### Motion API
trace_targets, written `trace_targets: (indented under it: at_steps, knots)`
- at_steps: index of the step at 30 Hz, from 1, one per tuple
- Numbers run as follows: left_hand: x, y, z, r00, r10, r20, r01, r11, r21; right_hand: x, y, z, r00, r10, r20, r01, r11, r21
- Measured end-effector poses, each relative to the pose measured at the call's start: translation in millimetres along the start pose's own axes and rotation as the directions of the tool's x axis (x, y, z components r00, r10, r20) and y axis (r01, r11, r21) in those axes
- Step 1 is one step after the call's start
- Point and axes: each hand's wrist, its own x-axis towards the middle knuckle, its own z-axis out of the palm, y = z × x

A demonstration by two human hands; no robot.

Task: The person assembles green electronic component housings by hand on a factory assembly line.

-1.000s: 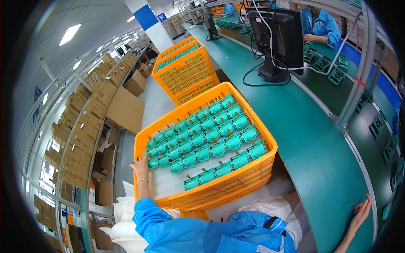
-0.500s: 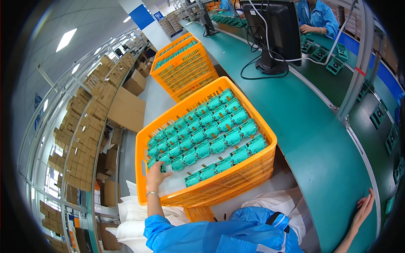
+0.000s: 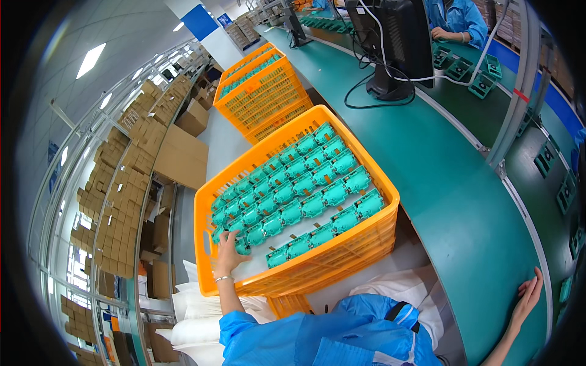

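My left hand (image 3: pixel 226 256) reaches into the near-left end of an orange plastic crate (image 3: pixel 317 259). Its fingers and thumb are around a small green moulded housing (image 3: pixel 243 247) at the near end of a row; the fingers partly cover it. More green housings (image 3: pixel 293 212) of the same kind lie in slanting rows on a pale sheet in the crate. The row closest to me is shorter, with bare sheet (image 3: pixel 259 259) beside my hand. My right hand (image 3: pixel 528 295) is at the right, by the rail of the green worktable (image 3: pixel 439 183), holding nothing, fingers stretched out.
Stacked orange crates (image 3: pixel 262 91) with green parts stand beyond the near crate. A monitor (image 3: pixel 390 49) with loose cables stands on the worktable. A metal post (image 3: pixel 516 91) rises at right. Across the bench sits a co-worker in blue (image 3: pixel 458 24). Cardboard boxes (image 3: pixel 119 226) fill shelves at left.
The green housing at my left hand has moved slightly right and nearer, against the end of its row. My right hand stays in place. The view has shifted slightly.
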Motion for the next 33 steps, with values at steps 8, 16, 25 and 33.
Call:
trace_targets:
  at_steps: [8,16,25,33]
  knots:
    - [3,-6,-2,0.974,-0.165,0.156,0.129,0.967,0.218,0,9,0,1.000,-0.015,-0.003,0.015,1.000,0.008]
    - [7,5,2,0.989,-0.112,0.096,0.097,0.984,0.149,-1,1,0,1.000,-0.010,-0.007,0.010,1.000,0.001]
    - [12,-12,10,0.995,-0.065,0.074,0.054,0.987,0.149,-1,3,2,1.000,-0.009,0.012,0.009,1.000,-0.003]
    - [22,-26,5,0.949,-0.313,0.045,0.304,0.860,-0.410,0,8,-2,1.000,-0.010,0.028,0.011,1.000,-0.015]
